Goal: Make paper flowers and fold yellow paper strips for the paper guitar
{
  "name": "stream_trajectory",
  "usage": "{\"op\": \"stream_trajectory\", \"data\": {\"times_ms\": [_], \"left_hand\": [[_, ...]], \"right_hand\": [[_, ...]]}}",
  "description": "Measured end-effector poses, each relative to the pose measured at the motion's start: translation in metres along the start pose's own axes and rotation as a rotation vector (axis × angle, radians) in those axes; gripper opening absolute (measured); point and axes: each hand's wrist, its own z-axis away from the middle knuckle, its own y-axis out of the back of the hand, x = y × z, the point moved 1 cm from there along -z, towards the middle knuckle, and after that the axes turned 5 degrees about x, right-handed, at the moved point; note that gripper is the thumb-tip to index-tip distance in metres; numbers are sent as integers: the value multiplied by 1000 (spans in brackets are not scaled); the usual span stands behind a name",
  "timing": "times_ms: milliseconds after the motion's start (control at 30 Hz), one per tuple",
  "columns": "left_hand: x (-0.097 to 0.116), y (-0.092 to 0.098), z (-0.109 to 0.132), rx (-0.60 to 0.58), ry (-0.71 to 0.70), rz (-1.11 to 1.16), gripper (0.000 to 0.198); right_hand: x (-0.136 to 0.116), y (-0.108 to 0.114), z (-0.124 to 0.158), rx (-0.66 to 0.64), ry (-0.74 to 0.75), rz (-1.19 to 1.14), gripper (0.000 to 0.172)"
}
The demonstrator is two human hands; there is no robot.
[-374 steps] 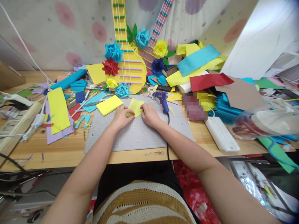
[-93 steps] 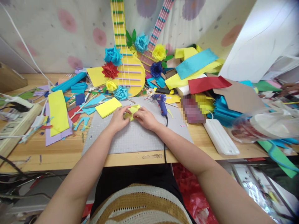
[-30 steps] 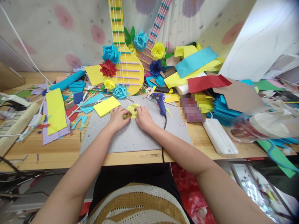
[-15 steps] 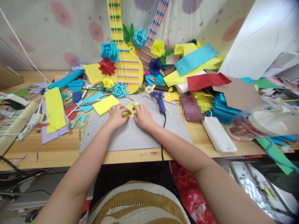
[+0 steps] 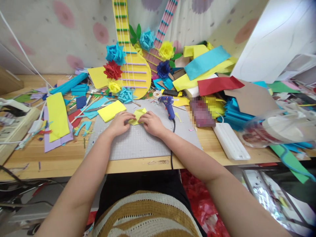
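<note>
Between my hands, on the grey cutting mat (image 5: 138, 144), is a small folded piece of yellow paper (image 5: 137, 116). My left hand (image 5: 121, 123) pinches its left edge, fingers curled together. On the opposite side, my right hand (image 5: 151, 123) grips the right edge with thumb and fingertips, which cover part of it. A larger yellow sheet (image 5: 112, 111) lies just beyond my left hand. To the right of my right hand rests a blue hot glue gun (image 5: 168, 107), its black cord running over the mat's front edge.
A yellow paper guitar (image 5: 138, 74) with paper flowers leans at the back, a pink one behind it. Scissors (image 5: 97, 108) and coloured scraps cover the left side. Piled paper (image 5: 207, 64), a white power bank-like box (image 5: 232, 141) and a plastic-wrapped cup stand right.
My hands have moved slightly apart and toward me. More of the yellow paper shows between them, opened out flatter than before.
</note>
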Motion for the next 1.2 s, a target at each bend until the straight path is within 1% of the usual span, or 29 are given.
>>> {"op": "stream_trajectory", "data": {"times_ms": [100, 200, 333, 433, 500, 600, 667, 800, 867, 933, 1100, 1200], "left_hand": [[1, -1, 0, 33, 14, -21, 28], [2, 0, 0, 47, 24, -39, 25], [5, 2, -1, 84, 22, -64, 20], [9, 3, -1, 90, -2, -71, 15], [12, 2, -1, 81, -40, -80, 15], [18, -3, -1, 48, -100, -84, 17], [20, -7, -2, 27, -107, -68, 21], [22, -11, -2, 6, -77, -1, 42], [23, -11, -1, 0, -71, 35, 47], [22, -10, -1, 4, -63, 62, 44], [20, -11, -2, 9, -27, 78, 28], [20, -12, -3, 9, -3, 82, 27]], "right_hand": [[4, 3, 1, 3, -8, 2, 34], [5, 5, 2, -4, 22, 8, 35], [2, 6, 2, 13, 61, 28, 25], [1, 5, 1, 24, 77, 42, 22], [1, 5, 1, 34, 57, 53, 25], [5, 5, 0, 48, -12, 48, 29], [8, 5, 0, 52, -54, 29, 29], [14, 4, 0, 55, -91, -5, 31], [16, 4, 0, 62, -90, -16, 33], [15, 5, 1, 71, -88, -24, 33], [8, 8, 4, 73, -91, -7, 26], [5, 8, 5, 39, -98, 7, 24]]}}
